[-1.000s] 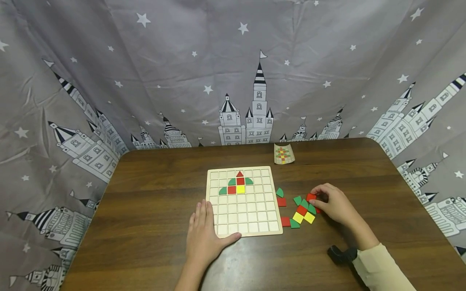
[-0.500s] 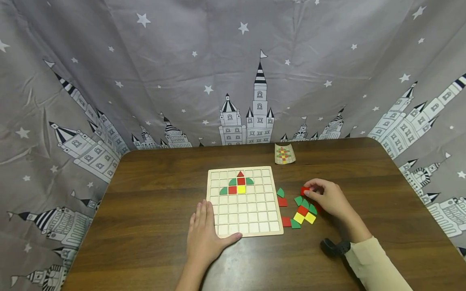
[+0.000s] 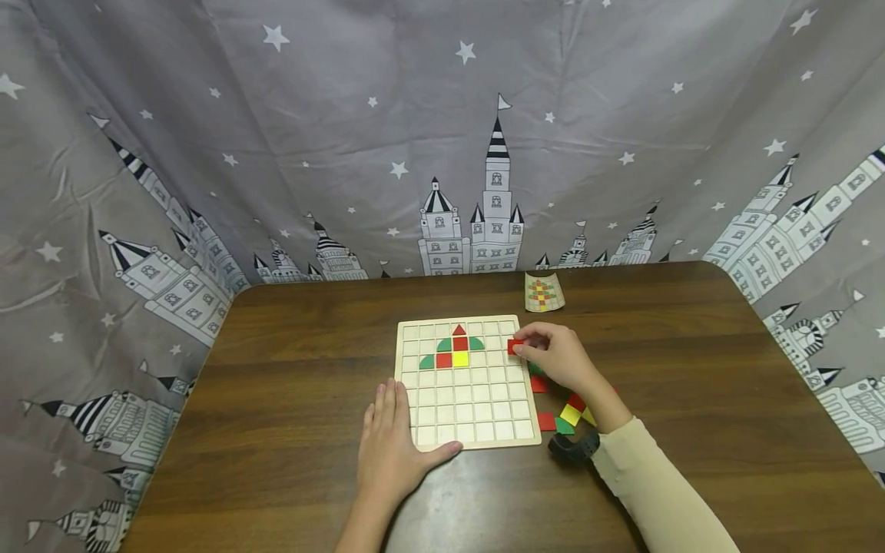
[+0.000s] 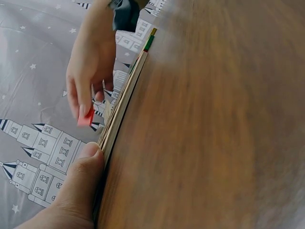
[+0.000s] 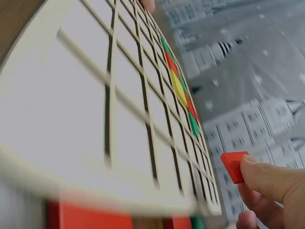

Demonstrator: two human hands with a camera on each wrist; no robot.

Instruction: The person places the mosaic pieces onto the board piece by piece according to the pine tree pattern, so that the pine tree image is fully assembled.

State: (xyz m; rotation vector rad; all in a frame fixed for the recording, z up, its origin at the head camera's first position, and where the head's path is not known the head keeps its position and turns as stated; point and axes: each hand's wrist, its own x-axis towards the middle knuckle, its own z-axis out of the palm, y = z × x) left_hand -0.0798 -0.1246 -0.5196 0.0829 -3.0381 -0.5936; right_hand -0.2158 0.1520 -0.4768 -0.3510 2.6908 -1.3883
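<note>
A wooden grid board (image 3: 477, 403) lies on the table. Set in its upper cells are a red triangle (image 3: 459, 330), red squares, green quarter-round tiles and a yellow square (image 3: 460, 359). My left hand (image 3: 390, 453) rests at the board's near left corner, fingers straight along the left side, thumb on the front edge. Between thumb and fingers, my right hand (image 3: 558, 355) pinches a red square tile (image 5: 233, 166), held above the board's right edge. The left wrist view shows this red tile (image 4: 86, 118) raised off the board.
Loose tiles lie right of the board, among them a red one (image 3: 546, 421) and a yellow one (image 3: 570, 415); my right arm partly hides them. A curled pattern card (image 3: 544, 293) sits near the table's back edge. A grey castle-print curtain (image 3: 332, 153) hangs behind.
My right hand has picked the red square tile from the loose pile and carried it left to the board's right edge. My left hand has stayed put.
</note>
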